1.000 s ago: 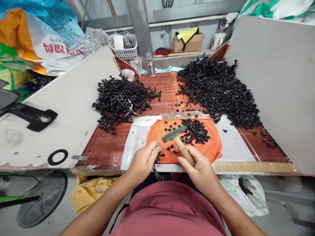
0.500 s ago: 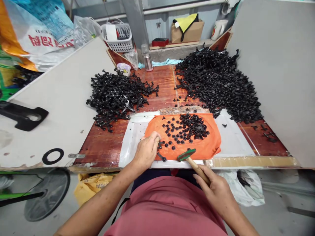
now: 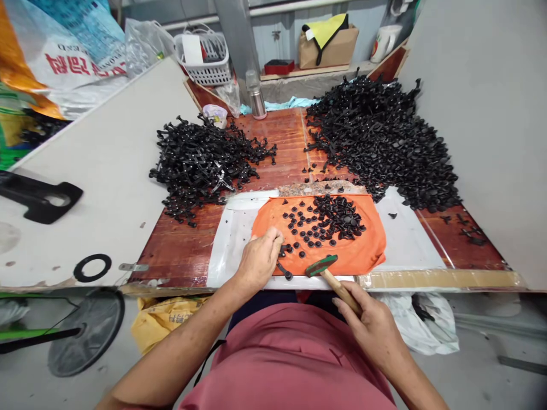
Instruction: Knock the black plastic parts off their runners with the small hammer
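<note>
My right hand [image 3: 363, 310] is wrapped round the wooden handle of a small hammer [image 3: 342, 291]. Its green head hovers at the near edge of an orange cloth [image 3: 371, 239]. Over the cloth's left side, my left hand [image 3: 260, 256] has its fingers pinched on a black strap-like piece with a round end [image 3: 287, 274]; part of it is hidden under the fingers. Small round black caps [image 3: 310, 233] stand spread on the cloth beside that hand. A heap of the same caps [image 3: 342, 215] lies at the cloth's back right.
On the left of the table sits a pile of black strap pieces [image 3: 200, 162]; a bigger pile of black parts [image 3: 384, 142] fills the right. A steel bottle [image 3: 256, 102] and a white basket [image 3: 205, 65] stand behind. Grey boards [image 3: 482, 125] flank both sides.
The view has shifted slightly. My left hand stays pinched at the cloth's left side, and the hammer has barely moved in my right hand.
</note>
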A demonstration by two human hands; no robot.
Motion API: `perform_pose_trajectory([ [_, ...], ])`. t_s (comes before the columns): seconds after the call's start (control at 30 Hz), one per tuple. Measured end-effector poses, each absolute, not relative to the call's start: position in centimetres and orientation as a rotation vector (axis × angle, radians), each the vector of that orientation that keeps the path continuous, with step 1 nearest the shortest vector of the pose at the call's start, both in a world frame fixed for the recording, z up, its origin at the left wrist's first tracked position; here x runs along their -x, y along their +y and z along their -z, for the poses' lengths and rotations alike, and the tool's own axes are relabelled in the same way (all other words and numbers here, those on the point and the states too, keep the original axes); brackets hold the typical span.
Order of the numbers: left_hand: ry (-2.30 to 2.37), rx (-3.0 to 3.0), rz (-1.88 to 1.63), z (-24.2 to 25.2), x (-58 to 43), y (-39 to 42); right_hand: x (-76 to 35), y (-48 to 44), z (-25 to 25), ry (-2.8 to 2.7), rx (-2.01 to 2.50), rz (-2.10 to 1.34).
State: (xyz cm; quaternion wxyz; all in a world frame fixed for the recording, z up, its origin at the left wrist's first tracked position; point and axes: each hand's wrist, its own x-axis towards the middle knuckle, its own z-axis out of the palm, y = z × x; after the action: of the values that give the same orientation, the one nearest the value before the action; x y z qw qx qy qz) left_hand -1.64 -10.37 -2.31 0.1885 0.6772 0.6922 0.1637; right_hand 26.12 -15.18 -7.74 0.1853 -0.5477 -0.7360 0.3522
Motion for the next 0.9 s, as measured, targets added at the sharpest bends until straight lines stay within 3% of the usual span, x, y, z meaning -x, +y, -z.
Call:
perform_pose_trajectory([
  [0.4,2.140,-1.996,-0.042,1.5,0.7,-10.2,-26.1,-15.4,6.7,-2.128,1.415,-0.902],
  [0.9,2.163,-2.002,0.020,1.9,0.7,-10.1,-22.2,-12.0,2.2,-2.313,1.222,-0.437],
])
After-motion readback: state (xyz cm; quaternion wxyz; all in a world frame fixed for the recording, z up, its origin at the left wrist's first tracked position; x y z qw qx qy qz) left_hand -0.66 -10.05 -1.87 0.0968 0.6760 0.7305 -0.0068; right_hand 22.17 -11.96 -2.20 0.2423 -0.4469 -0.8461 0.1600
